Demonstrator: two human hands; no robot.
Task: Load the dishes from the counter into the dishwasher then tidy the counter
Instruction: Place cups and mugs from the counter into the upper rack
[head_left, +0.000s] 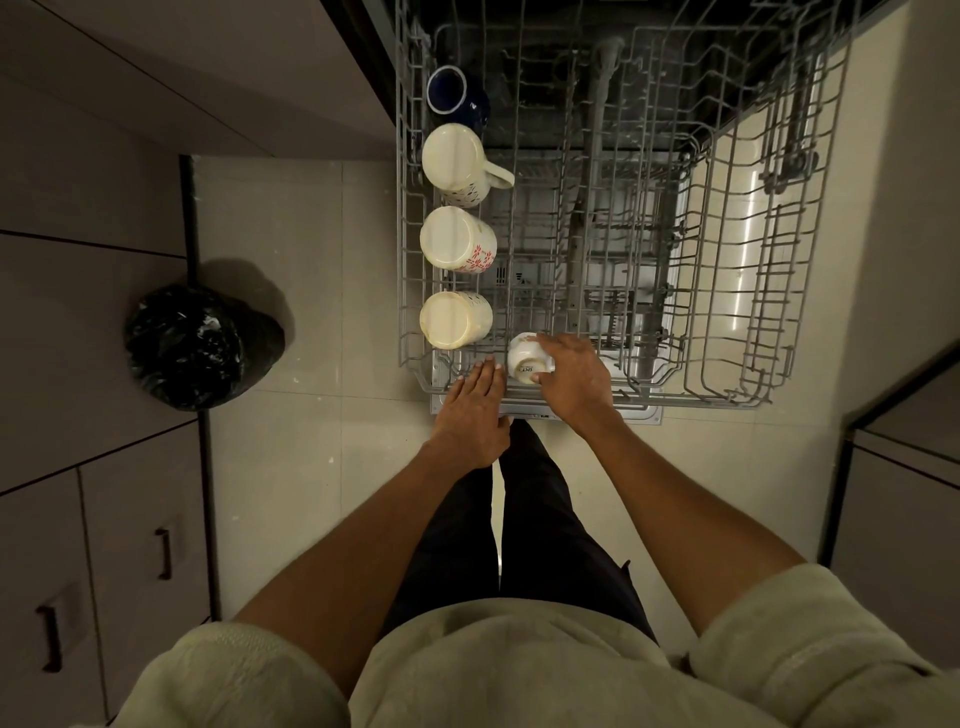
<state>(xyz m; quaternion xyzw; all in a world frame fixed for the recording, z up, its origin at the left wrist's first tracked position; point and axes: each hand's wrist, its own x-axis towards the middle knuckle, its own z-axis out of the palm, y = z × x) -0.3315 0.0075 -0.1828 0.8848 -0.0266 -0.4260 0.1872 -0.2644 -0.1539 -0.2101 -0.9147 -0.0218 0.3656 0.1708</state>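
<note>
Cup (529, 359) sits upside down at the near left of the pulled-out rack (727, 322), its printed base facing up and tipped a little toward the person, so its axis runs roughly vertical with the mouth down among the wires. The right hand (574, 382) grips it from the right, fingers curled over the far side and thumb at the near edge. The left hand (475, 410) lies flat with fingers straight and together, its tips at the rack's near rim just left of the cup, holding nothing. Along the rack's left side stands a row of four mugs, all tilted with their bases toward the camera or upward: nearest, a cream mug (454, 319) with small dots; next, a mug with red flowers (457, 239); then a cream mug with its handle (498, 176) pointing right; farthest, a dark blue mug (457, 98) with a white rim, lying on its side with its open mouth toward the viewer. The rest of the rack holds only bare wire tines, and the lower rack (613, 291) shows through beneath it. A tied black bin bag (200, 345) sits on the tiled floor by the cupboards (104, 545) at left, well apart from the dishwasher.
</note>
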